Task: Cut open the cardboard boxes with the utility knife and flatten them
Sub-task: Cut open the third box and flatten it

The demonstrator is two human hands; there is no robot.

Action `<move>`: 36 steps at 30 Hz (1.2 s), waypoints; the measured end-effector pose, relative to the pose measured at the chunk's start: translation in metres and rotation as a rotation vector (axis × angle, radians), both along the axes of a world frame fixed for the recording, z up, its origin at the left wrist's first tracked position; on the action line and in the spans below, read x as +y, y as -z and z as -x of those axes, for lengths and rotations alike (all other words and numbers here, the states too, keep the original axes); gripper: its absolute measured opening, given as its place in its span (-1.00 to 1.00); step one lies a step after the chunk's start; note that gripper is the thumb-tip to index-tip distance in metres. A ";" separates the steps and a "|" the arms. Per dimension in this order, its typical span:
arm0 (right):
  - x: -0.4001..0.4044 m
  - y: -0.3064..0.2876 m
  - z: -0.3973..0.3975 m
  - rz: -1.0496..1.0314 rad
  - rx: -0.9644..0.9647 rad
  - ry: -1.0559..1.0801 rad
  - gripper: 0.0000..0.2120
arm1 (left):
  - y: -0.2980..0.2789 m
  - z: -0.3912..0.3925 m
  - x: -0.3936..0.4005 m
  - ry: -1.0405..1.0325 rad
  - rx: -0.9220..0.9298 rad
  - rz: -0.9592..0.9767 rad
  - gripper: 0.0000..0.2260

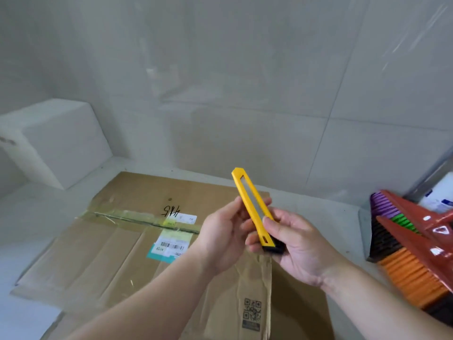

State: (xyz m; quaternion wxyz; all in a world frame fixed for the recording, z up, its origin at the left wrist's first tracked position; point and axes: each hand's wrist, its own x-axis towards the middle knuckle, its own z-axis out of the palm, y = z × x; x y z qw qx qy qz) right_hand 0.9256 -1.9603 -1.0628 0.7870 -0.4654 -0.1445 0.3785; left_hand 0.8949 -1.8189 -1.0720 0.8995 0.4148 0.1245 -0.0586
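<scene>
A yellow utility knife (252, 204) with a black end cap is held up in front of me, tip pointing up and away; no blade shows past the tip. My right hand (299, 244) grips its black lower end, thumb on top. My left hand (225, 231) pinches the knife's middle from the left side. Below both hands a large brown cardboard box (117, 253) lies flattened on the floor, with tape along a seam, shipping labels and handwritten numbers. A second flat cardboard piece (247, 300) with a QR code lies near me on top of it.
A white block-shaped box (56, 141) stands at the back left against the tiled wall. At the right are red brooms (416, 231) with purple, green, orange and black bristles, and a white package behind them. Pale floor shows at the left.
</scene>
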 end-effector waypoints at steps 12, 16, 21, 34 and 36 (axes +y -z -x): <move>0.021 -0.015 0.035 -0.048 0.073 -0.143 -0.68 | -0.019 0.027 0.012 -0.068 -0.120 0.042 -0.62; 0.020 -0.018 0.036 -0.071 0.028 -0.184 -0.74 | -0.031 0.029 0.017 -0.094 -0.180 0.086 -0.62; 0.026 -0.015 0.043 0.034 -0.074 -0.004 -0.75 | -0.033 0.032 0.015 -0.098 -0.171 0.099 -0.67; 0.033 -0.011 0.047 0.296 -0.134 0.090 -0.65 | -0.014 0.036 0.011 -0.082 -0.087 -0.026 -0.67; 0.027 -0.008 0.042 0.281 -0.071 0.059 -0.75 | -0.005 0.038 0.012 -0.047 -0.035 -0.326 -0.63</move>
